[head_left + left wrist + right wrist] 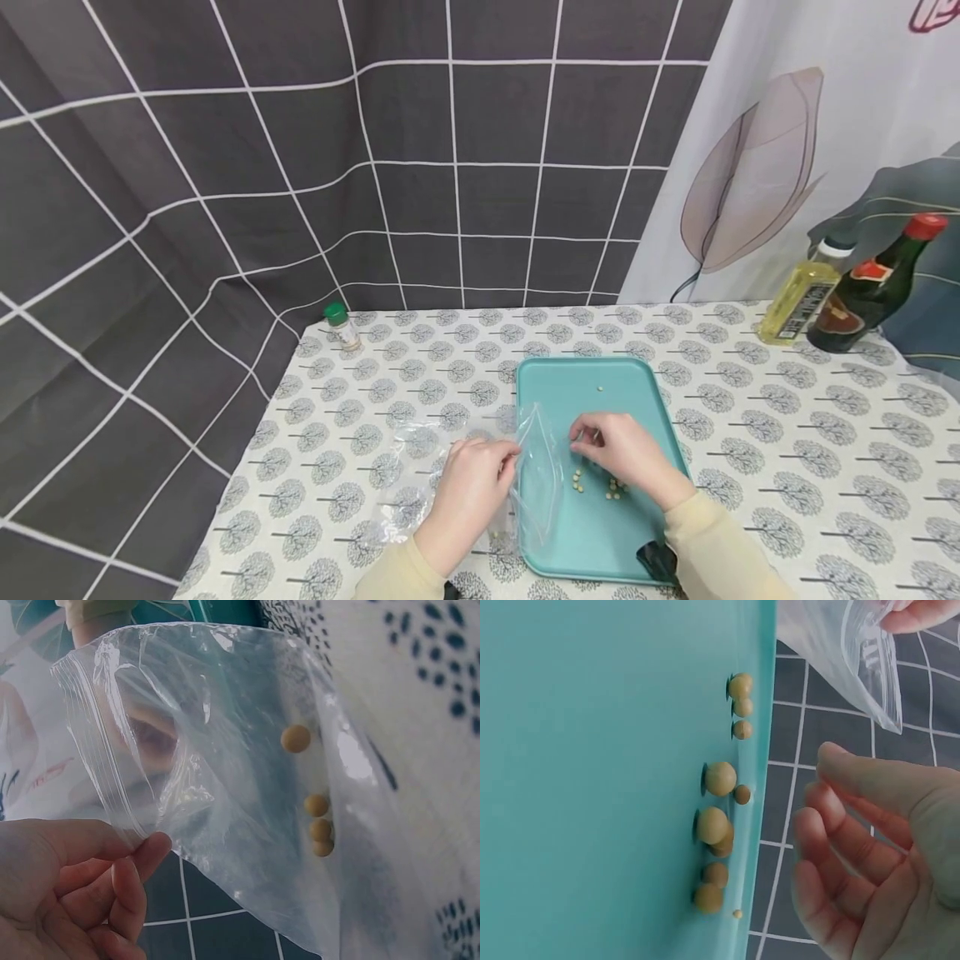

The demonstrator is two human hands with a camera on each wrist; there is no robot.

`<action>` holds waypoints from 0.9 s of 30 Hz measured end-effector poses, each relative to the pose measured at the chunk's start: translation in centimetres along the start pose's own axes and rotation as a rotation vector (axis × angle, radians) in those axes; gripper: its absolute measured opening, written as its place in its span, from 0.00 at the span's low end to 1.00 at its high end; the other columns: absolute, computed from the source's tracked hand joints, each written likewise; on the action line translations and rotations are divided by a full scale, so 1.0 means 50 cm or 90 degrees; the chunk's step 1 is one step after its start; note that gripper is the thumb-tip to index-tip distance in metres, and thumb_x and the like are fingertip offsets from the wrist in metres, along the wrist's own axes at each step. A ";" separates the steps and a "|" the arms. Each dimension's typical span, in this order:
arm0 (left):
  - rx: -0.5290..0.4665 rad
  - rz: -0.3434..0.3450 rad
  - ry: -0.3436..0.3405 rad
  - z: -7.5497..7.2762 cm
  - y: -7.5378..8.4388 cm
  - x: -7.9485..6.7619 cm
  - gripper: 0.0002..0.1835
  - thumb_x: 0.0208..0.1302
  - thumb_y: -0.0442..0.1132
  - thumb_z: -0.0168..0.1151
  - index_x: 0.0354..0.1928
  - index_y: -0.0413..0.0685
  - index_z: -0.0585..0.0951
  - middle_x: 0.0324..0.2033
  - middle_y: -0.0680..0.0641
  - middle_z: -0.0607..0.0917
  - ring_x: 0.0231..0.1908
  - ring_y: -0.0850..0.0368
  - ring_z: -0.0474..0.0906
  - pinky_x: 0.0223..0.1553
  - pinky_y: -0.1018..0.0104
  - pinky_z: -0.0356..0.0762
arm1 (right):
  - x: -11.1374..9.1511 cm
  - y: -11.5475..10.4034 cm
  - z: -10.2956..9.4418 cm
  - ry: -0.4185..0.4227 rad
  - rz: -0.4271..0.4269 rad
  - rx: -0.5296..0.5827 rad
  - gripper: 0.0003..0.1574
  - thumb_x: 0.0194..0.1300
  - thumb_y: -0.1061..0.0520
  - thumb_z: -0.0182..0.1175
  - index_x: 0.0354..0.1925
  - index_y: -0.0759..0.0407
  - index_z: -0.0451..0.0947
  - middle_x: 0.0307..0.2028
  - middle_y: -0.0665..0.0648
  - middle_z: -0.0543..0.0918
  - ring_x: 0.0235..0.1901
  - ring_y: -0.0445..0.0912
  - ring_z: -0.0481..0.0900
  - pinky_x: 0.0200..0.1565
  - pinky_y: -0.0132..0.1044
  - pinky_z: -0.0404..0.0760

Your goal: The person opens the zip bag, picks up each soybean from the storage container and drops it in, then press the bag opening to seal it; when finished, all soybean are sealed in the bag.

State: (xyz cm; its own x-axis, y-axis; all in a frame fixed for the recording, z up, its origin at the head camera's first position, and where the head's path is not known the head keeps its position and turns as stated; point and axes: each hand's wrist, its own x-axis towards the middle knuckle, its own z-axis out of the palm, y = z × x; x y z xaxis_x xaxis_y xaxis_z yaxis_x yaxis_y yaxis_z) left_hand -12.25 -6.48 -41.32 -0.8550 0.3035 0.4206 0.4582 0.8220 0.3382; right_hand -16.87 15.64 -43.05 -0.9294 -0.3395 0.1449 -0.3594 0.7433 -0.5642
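Note:
My left hand [467, 487] pinches the zip edge of a clear zip-lock bag [542, 479] between thumb and forefinger. The bag stands with its mouth parted, overlapping the left edge of a teal tray [588, 546]. Through the plastic, in the left wrist view, several soybeans [295, 739] show along one side. My right hand [617, 446] hovers over the tray, to the right of the bag's mouth. Its fingers bend loosely, thumb apart from them, and nothing shows between them in the right wrist view. Below it, several loose soybeans [721, 778] lie on the tray.
More clear plastic [408, 492] lies on the patterned tablecloth left of the tray. A green-capped shaker [343, 327] stands at the back left. An oil bottle [802, 300] and a dark red-capped bottle [862, 300] stand at the back right. A curtain [495, 200] hangs behind.

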 end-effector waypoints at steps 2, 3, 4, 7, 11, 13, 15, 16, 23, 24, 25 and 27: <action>0.002 -0.002 -0.002 -0.001 0.000 -0.001 0.05 0.57 0.39 0.66 0.36 0.49 0.86 0.33 0.52 0.88 0.34 0.60 0.83 0.38 0.67 0.72 | 0.001 0.004 0.000 -0.002 0.008 -0.002 0.06 0.53 0.59 0.69 0.29 0.50 0.80 0.20 0.40 0.75 0.23 0.34 0.70 0.27 0.30 0.71; 0.002 -0.003 -0.004 -0.001 0.000 -0.001 0.05 0.57 0.39 0.66 0.36 0.49 0.86 0.33 0.52 0.88 0.34 0.59 0.83 0.38 0.67 0.72 | 0.002 0.006 0.000 -0.004 0.009 -0.001 0.06 0.53 0.59 0.69 0.29 0.50 0.80 0.20 0.41 0.75 0.23 0.35 0.70 0.27 0.30 0.71; 0.002 -0.004 -0.006 -0.001 0.000 0.000 0.05 0.57 0.39 0.66 0.36 0.49 0.86 0.33 0.52 0.88 0.34 0.59 0.83 0.38 0.66 0.73 | 0.003 0.008 0.001 -0.005 0.013 0.000 0.06 0.53 0.59 0.69 0.28 0.50 0.80 0.20 0.41 0.75 0.23 0.35 0.70 0.28 0.30 0.71; 0.004 -0.005 -0.010 -0.002 0.000 0.000 0.06 0.57 0.39 0.66 0.36 0.49 0.86 0.33 0.52 0.88 0.35 0.59 0.83 0.40 0.65 0.73 | 0.005 0.015 0.004 -0.006 0.027 -0.006 0.06 0.53 0.58 0.69 0.28 0.50 0.80 0.19 0.41 0.74 0.22 0.35 0.70 0.27 0.30 0.70; 0.005 -0.007 -0.015 -0.003 0.000 0.000 0.06 0.58 0.39 0.66 0.37 0.49 0.86 0.33 0.52 0.88 0.35 0.59 0.83 0.40 0.66 0.73 | 0.006 0.020 0.007 -0.010 0.052 -0.028 0.06 0.53 0.58 0.69 0.28 0.50 0.80 0.18 0.42 0.73 0.20 0.36 0.68 0.25 0.31 0.68; 0.005 -0.009 -0.017 -0.003 0.000 0.000 0.06 0.58 0.39 0.66 0.37 0.49 0.86 0.33 0.52 0.88 0.34 0.60 0.83 0.39 0.66 0.72 | 0.005 0.021 0.007 -0.012 0.059 -0.042 0.06 0.53 0.59 0.69 0.28 0.51 0.80 0.17 0.43 0.72 0.19 0.37 0.67 0.24 0.31 0.67; 0.004 -0.010 -0.019 -0.004 0.001 0.000 0.06 0.58 0.39 0.65 0.37 0.49 0.86 0.33 0.52 0.88 0.34 0.60 0.83 0.38 0.67 0.72 | 0.003 0.020 0.007 -0.015 0.067 -0.054 0.06 0.52 0.59 0.69 0.27 0.52 0.79 0.16 0.43 0.71 0.18 0.37 0.66 0.23 0.31 0.66; 0.004 -0.011 -0.020 -0.005 0.001 0.000 0.06 0.58 0.39 0.65 0.37 0.49 0.86 0.33 0.52 0.88 0.33 0.60 0.83 0.39 0.67 0.72 | 0.002 0.020 0.007 -0.018 0.071 -0.060 0.07 0.52 0.60 0.69 0.27 0.52 0.80 0.16 0.44 0.71 0.17 0.38 0.66 0.22 0.31 0.66; 0.003 -0.012 -0.025 -0.009 0.004 -0.001 0.06 0.57 0.38 0.65 0.37 0.49 0.86 0.33 0.52 0.88 0.34 0.60 0.83 0.39 0.66 0.73 | 0.001 0.015 0.008 -0.035 0.084 -0.085 0.06 0.51 0.60 0.69 0.28 0.52 0.80 0.16 0.44 0.70 0.16 0.38 0.66 0.22 0.32 0.65; 0.003 -0.012 -0.024 -0.009 0.004 -0.001 0.06 0.57 0.38 0.65 0.37 0.49 0.86 0.33 0.52 0.88 0.34 0.60 0.83 0.39 0.66 0.73 | 0.001 0.014 0.008 -0.036 0.086 -0.084 0.06 0.51 0.60 0.69 0.28 0.52 0.80 0.16 0.44 0.70 0.16 0.38 0.66 0.22 0.33 0.65; 0.003 -0.011 -0.022 -0.009 0.004 -0.001 0.06 0.57 0.38 0.65 0.37 0.49 0.86 0.33 0.52 0.88 0.34 0.60 0.83 0.39 0.66 0.73 | 0.001 0.014 0.009 -0.037 0.086 -0.085 0.06 0.51 0.60 0.69 0.27 0.52 0.80 0.16 0.45 0.70 0.16 0.39 0.66 0.22 0.33 0.65; 0.003 -0.010 -0.020 -0.008 0.004 -0.001 0.06 0.58 0.38 0.65 0.37 0.49 0.86 0.33 0.52 0.88 0.33 0.60 0.83 0.38 0.66 0.72 | 0.001 0.014 0.009 -0.040 0.086 -0.088 0.06 0.51 0.61 0.69 0.27 0.52 0.80 0.16 0.45 0.70 0.17 0.39 0.66 0.22 0.33 0.65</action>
State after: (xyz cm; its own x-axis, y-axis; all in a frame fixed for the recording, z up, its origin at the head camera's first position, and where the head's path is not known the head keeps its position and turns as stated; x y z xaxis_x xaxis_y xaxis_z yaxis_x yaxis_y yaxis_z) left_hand -11.99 -6.53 -40.94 -0.8695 0.3045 0.3890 0.4428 0.8295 0.3403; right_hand -17.11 15.86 -43.81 -0.9643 -0.2640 0.0221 -0.2446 0.8549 -0.4575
